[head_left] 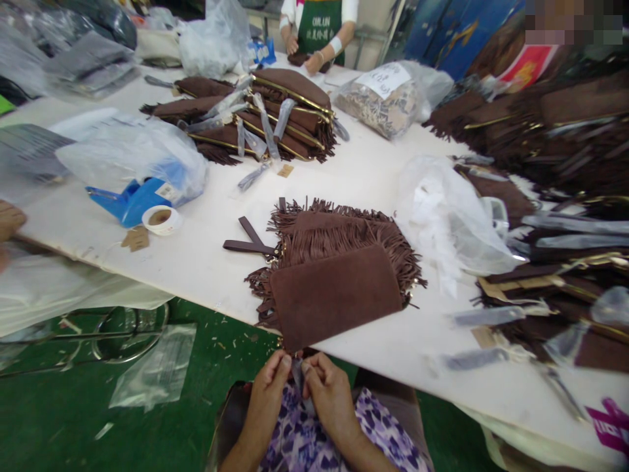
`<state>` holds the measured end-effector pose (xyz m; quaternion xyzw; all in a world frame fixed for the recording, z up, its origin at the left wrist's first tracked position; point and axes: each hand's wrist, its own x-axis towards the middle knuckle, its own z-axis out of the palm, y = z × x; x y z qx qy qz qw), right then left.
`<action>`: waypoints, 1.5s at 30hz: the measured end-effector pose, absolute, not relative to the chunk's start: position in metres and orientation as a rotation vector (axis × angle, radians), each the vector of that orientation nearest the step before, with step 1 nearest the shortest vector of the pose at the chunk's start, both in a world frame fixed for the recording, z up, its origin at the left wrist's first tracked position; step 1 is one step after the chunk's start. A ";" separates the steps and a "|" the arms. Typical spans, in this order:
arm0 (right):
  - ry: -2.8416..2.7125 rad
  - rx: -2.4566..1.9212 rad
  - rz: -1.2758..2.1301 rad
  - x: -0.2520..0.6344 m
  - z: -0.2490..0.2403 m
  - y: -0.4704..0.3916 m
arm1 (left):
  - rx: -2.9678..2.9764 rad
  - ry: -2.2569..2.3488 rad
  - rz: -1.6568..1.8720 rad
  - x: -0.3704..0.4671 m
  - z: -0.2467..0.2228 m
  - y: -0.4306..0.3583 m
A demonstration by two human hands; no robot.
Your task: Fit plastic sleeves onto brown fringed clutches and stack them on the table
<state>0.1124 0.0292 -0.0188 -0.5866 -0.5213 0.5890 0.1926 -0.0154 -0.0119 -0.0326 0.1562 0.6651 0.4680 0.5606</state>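
Observation:
Both hands are together just below the table's near edge. My left hand [273,379] and my right hand [325,385] pinch a small dark strap in a clear sleeve [297,375] between them. It seems to hang at the near corner of a brown suede pouch [337,295], which lies at the table edge. Under and behind that pouch is a fringed brown pouch [339,233], with a brown wrist strap [248,239] sticking out to the left. The exact join between strap and pouch is hidden by my fingers.
The white table [206,262] holds a blue tape dispenser [130,202], a white tape roll [161,219], a pouch pile [275,118], a plastic bag with white filling [437,216] and more pouches [584,288] at right. Across stands a person in a green apron [317,33].

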 end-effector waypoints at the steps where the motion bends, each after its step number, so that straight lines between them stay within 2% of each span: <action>1: -1.465 -1.654 1.642 0.112 -0.018 0.029 | 0.348 1.555 1.136 -0.014 -0.033 -0.014; 5: -1.472 -1.688 1.607 0.109 -0.016 0.030 | 0.272 1.437 1.166 -0.007 -0.037 -0.026; 12: -1.510 -1.716 1.546 0.103 -0.012 0.035 | 0.271 1.529 1.126 0.000 -0.036 -0.031; 28: -1.527 -1.648 1.536 0.099 -0.017 0.034 | -0.031 1.270 1.362 0.005 -0.028 -0.012; 35: -1.514 -1.628 1.542 0.111 -0.017 0.031 | -0.097 1.122 1.242 -0.011 -0.027 -0.006; 45: -1.643 -1.670 1.528 0.115 -0.016 0.029 | -0.158 1.122 1.251 -0.005 -0.027 -0.006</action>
